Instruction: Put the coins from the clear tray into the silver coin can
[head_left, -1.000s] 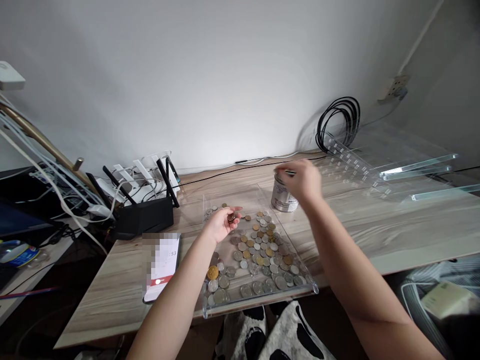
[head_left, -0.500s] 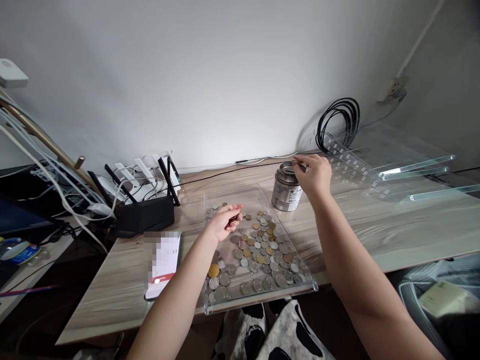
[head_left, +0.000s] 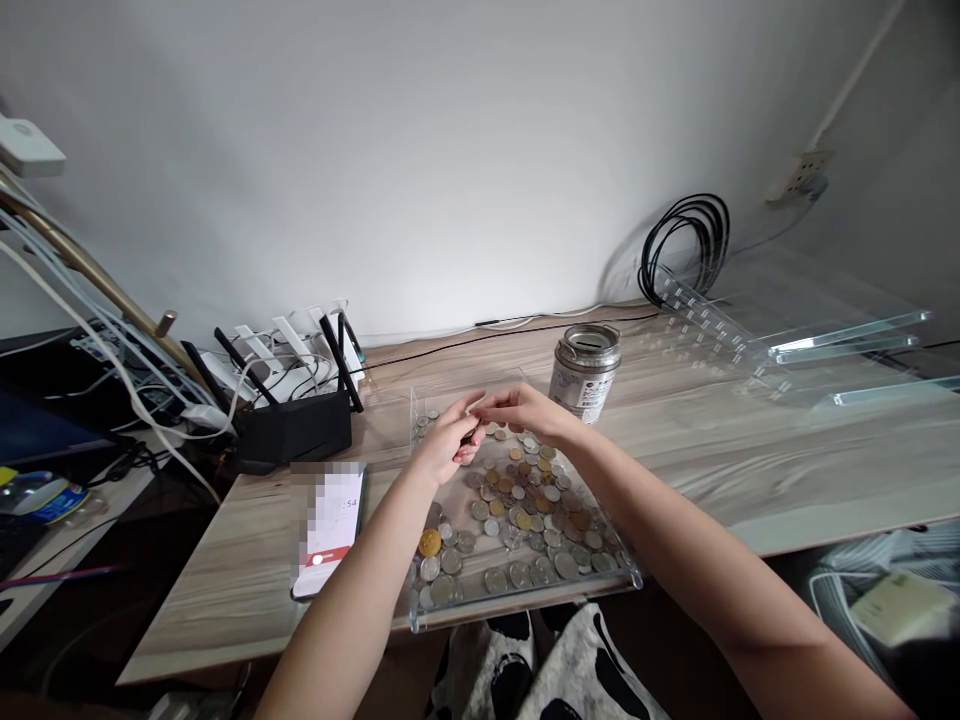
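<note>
A clear acrylic tray [head_left: 517, 604] lies on the wooden desk and holds several loose coins [head_left: 525, 510], silver and gold-coloured. My left hand [head_left: 444, 445] hovers over the tray's far left part, fingers curled round a few coins. My right hand [head_left: 525, 410] has come up against the left one, its fingertips pinching at the coins held there. A silver tin money box [head_left: 585, 372] with a slotted lid stands just beyond the tray, to the right of both hands.
A phone [head_left: 328, 528] with a lit screen lies left of the tray. A black router [head_left: 292, 425] with antennas and tangled cables sit at the back left. Clear acrylic racks [head_left: 795, 330] and a black cable coil [head_left: 686, 245] occupy the back right.
My right hand has left the top of the tin and swung back left to meet my left hand over the tray. The left hand stayed in place.
</note>
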